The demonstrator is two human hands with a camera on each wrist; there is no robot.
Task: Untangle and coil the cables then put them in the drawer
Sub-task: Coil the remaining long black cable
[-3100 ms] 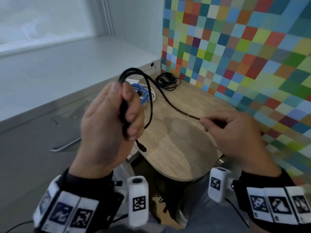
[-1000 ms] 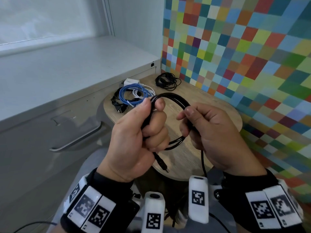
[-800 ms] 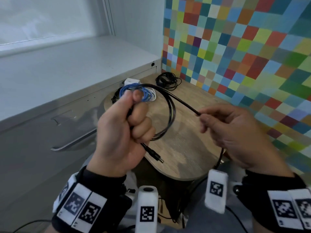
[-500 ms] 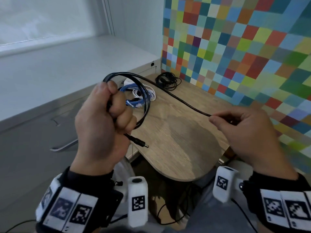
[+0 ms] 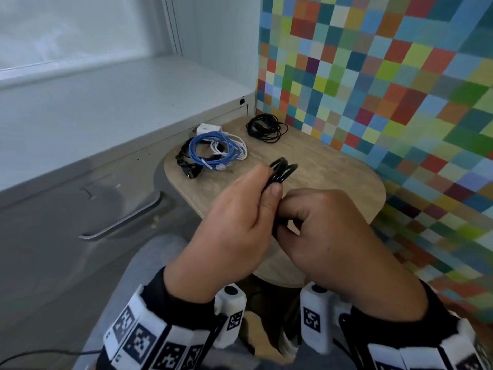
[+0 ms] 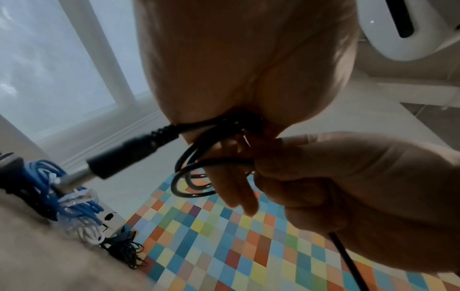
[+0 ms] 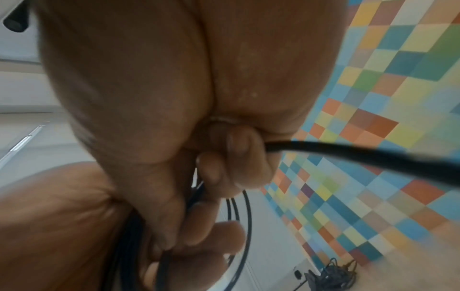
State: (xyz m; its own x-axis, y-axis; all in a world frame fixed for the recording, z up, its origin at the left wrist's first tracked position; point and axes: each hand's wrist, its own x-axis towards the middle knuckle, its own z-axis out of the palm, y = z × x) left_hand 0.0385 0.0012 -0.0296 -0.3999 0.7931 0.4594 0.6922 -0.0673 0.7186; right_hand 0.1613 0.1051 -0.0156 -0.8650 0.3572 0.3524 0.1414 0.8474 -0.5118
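Head view looks down; wrist views sit close, sharing the black cable.

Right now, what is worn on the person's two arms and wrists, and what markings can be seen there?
Both hands are bare: left hand, right hand. Each wrist has a dark sleeve and over it a white band with square black-and-white code markers. A small white camera box with a dark lens on top and one such marker sits at each wrist. A thin black wire trails from the left band.
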